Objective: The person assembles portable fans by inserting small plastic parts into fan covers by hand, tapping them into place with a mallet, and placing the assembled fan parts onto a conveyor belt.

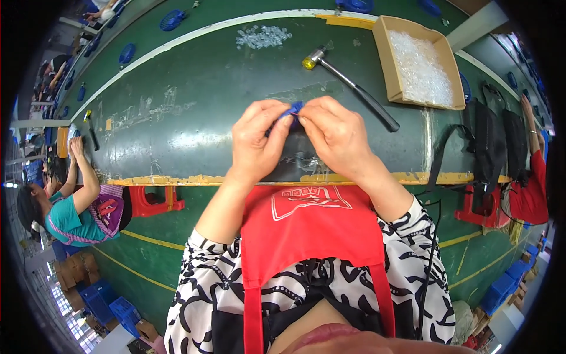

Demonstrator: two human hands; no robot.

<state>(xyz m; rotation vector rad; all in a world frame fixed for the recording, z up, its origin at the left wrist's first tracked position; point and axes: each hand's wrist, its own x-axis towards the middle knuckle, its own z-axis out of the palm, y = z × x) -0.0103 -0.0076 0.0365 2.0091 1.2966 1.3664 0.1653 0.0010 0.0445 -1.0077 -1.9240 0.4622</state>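
With a hammer [339,74], carton [390,71] and loose clear pieces [263,37] farther out on the counter [200,71], left hand [256,138] and right hand [341,134] arch close together, fingers [321,112] pinching a blue piece [297,107] between them.

Could pass freely leftward from the left hand [256,141], low over the dark tabletop [188,127], as far as the small hammer [92,132] near the co-worker's hands [76,147]. Could also reach straight ahead, up to the heap of small clear parts [263,37], by keeping left of the larger hammer [359,91]. Found that hammer's slanting handle in the way, ahead and right of the right hand [337,128], with the cardboard box [387,65] just beyond. Had only a narrow strip between handle and box. Met black bags [491,141] farther right.
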